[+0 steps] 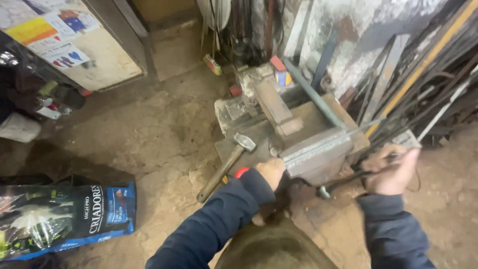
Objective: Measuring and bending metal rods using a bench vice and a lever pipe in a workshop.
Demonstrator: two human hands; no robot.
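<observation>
Floor (149,129): bare packed earth, brown, uneven and dusty.
Wall (348,30): rough, whitewashed, peeling, upper right.
Metal bars (428,74): long rods and strips leaned against the wall, right.
Panel (74,45): pale board with coloured stickers, upper left.
Bag (64,216): glossy black-and-blue sack lying flat, lower left.
Light: dim, even.

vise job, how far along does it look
Done: a thin metal rod already lies across the vise. In hand: the left hand is at the vise's front, and the right hand grips a dark rod. The hammer lies untouched; whether the jaws are tight cannot be told.
</observation>
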